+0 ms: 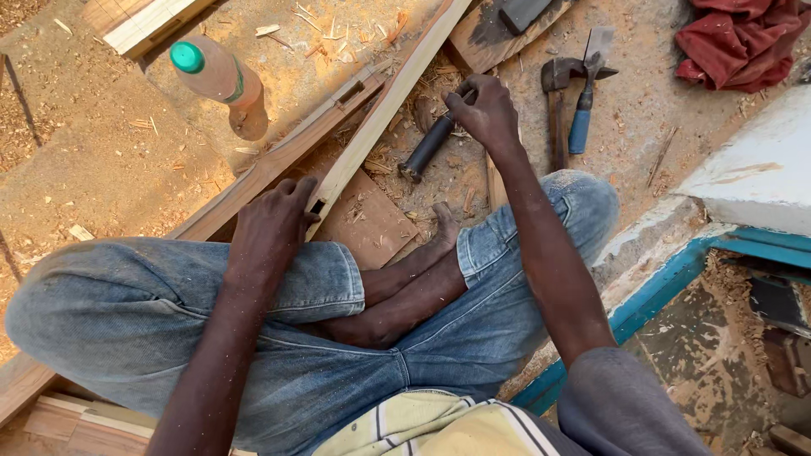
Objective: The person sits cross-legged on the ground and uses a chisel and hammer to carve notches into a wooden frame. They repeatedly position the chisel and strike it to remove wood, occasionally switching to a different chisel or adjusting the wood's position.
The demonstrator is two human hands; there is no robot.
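Note:
I sit cross-legged on the ground in blue jeans. My left hand (272,224) rests on a pale wooden slat (390,100) that runs diagonally up and away, next to a mortise slot near my knee. A darker wooden rail (296,145) with a cut mortise lies beside the slat. My right hand (485,110) reaches forward and closes on the top of a dark cylindrical tool handle (429,145) lying among wood chips.
A plastic bottle with a green cap (221,80) stands at the upper left. A hammer (557,101) and a blue-handled chisel (585,110) lie at the upper right, near a red cloth (742,42). A flat wood offcut (365,224) sits by my foot. A blue-edged ledge (676,270) borders the right.

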